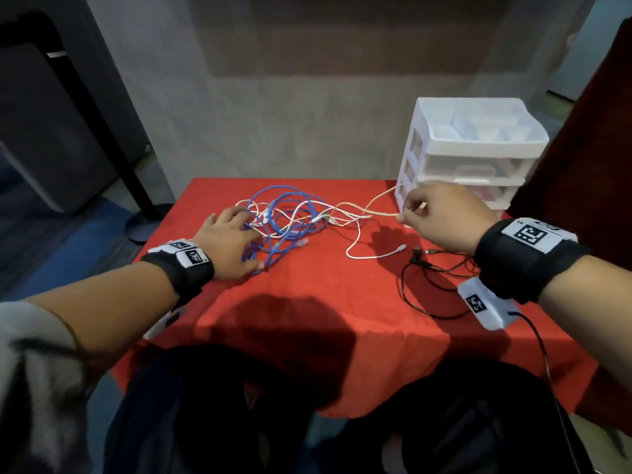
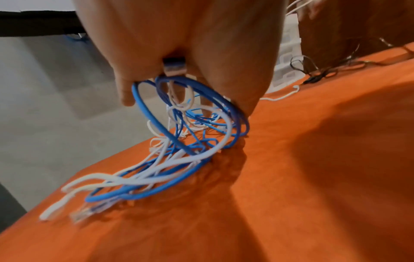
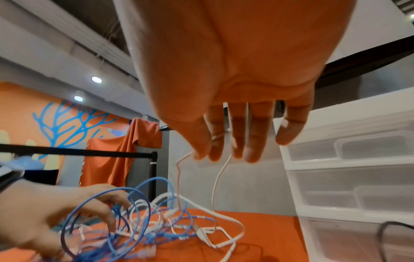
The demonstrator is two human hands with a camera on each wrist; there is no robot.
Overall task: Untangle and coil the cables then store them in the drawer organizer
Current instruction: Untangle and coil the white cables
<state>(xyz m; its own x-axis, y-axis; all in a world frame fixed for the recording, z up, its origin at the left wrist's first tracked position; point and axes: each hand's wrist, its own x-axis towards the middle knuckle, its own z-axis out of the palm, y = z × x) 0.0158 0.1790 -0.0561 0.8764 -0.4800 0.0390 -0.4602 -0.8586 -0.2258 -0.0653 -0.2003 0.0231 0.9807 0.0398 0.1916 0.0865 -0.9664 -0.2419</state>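
Bench: small, covered by a red cloth (image 1: 342,302); carries all the cables and the organizer.
Cable tangle: blue cable (image 1: 284,213) looped over and through white cable (image 1: 355,241), far-left part of the bench. Loops stand partly up off the cloth in the left wrist view.
Left hands entry: left hand (image 1: 229,244) lies on the left edge of the tangle, fingers spread and reaching in among the blue loops (image 2: 190,109). A connector (image 2: 173,65) sits at the palm between thumb and fingers; cannot tell whether any strand is actually gripped.
Right hands entry: right hand (image 1: 441,217) raised above the bench in front of the organizer, thumb and forefinger pinching a thin white cable (image 1: 379,208). Strand runs from the pinch leftward into the tangle; in the right wrist view two thin lengths (image 3: 215,186) hang from the fingers (image 3: 255,141) down to the pile.
White cable end: loose plug (image 1: 402,248) lies on the cloth, apart from the tangle.
Black cable (image 1: 427,275): separate, loosely sprawled on the right part of the bench, under the right wrist.
Drawer organizer (image 1: 468,155): white and translucent, three tiers, far-right corner of the bench. Top tray shows divided compartments; contents not discernible.
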